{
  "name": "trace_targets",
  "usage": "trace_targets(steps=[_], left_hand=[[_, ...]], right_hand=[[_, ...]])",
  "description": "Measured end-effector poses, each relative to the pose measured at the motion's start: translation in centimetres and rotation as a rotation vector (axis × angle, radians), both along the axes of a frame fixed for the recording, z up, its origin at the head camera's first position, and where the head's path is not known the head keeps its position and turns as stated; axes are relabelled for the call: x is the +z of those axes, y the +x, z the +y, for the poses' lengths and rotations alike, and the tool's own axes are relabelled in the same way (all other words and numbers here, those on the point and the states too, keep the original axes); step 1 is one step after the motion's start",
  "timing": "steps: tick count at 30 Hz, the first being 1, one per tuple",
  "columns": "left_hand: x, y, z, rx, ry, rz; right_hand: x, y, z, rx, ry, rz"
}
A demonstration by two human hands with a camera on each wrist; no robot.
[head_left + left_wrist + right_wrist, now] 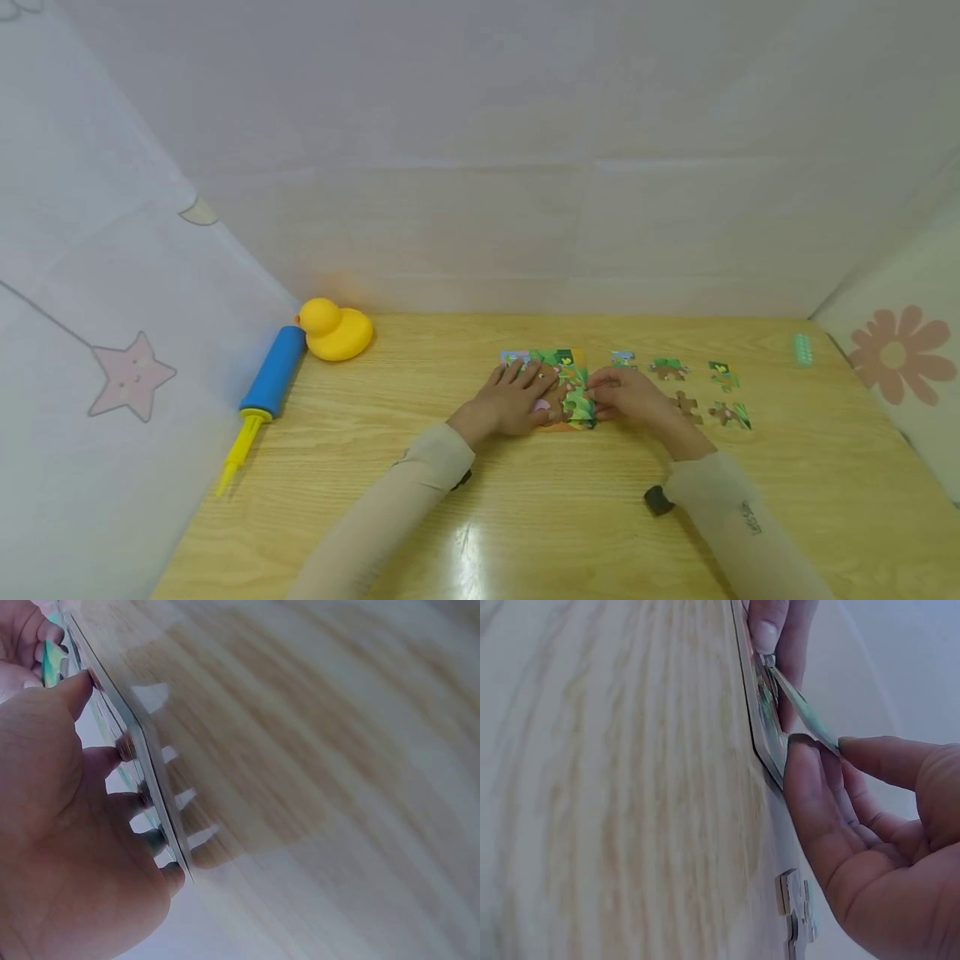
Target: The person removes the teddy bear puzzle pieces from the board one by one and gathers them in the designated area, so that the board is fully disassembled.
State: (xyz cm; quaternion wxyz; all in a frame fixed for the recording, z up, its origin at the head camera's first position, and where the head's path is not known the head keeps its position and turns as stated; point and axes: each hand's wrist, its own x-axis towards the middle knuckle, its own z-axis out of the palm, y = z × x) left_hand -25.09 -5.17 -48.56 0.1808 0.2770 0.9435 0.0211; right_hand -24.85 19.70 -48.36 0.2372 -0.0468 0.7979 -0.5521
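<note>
A flat jigsaw puzzle board [579, 358] with a colorful animal picture lies on the wooden table. My left hand [513, 400] rests on its left part with fingers spread, and in the left wrist view the fingertips touch the board's surface. At the board's right edge, my right hand [630, 396] pinches a green puzzle piece [808, 714] between thumb and fingers. The piece is tilted, its far end down at the board near a left fingertip. Several loose puzzle pieces [667, 368] lie to the right; the right hand and forearm partly cover that area.
A yellow rubber duck [339, 332] and a blue hand pump [273, 375] with a yellow nozzle lie at the left. A small pale green object [802, 350] sits at the far right. White cloth walls [450, 225] enclose the back and sides of the table [555, 517].
</note>
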Motion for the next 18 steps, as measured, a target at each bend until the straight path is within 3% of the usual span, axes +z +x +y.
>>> trace_targets(steps=[8, 18], left_hand=[[-0.1, 0.0, 0.0, -0.006, 0.000, 0.009], [-0.7, -0.5, 0.0, 0.002, -0.006, -0.018]], right_hand=[[-0.4, 0.4, 1.6, -0.027, -0.141, -0.065], [-0.2, 1.7, 6.0, -0.046, -0.222, -0.080]])
